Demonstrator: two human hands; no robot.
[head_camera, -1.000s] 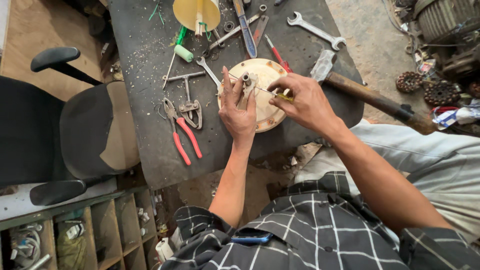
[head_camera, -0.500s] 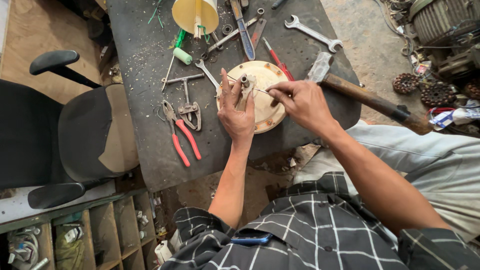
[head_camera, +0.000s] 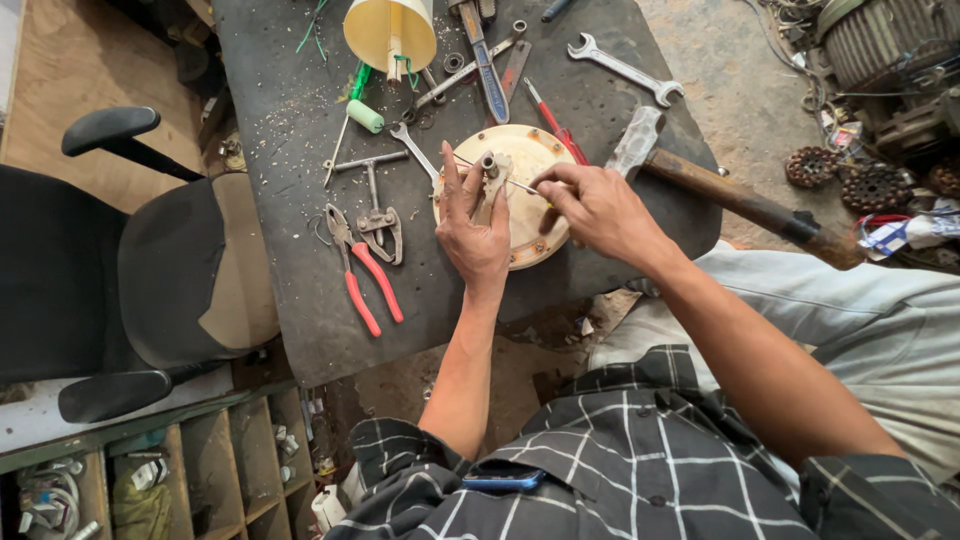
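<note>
A dark, scuffed metal-topped workbench (head_camera: 300, 290) carried the tools, its surface speckled with pale shavings. Near its centre lay a round cream-coloured disc-shaped housing (head_camera: 525, 215). At nine o'clock from the disc lay red-handled pliers (head_camera: 362, 268) and, just beside them, a grey steel T-handled puller (head_camera: 378, 205). At twelve o'clock stood a yellow plastic cone (head_camera: 390, 32) with a blue-handled tool (head_camera: 487, 70) beside it. At one o'clock rested a silver open-ended spanner (head_camera: 625, 69). At three o'clock a wooden-handled hammer (head_camera: 740, 200) lay, its handle overhanging the bench edge.
</note>
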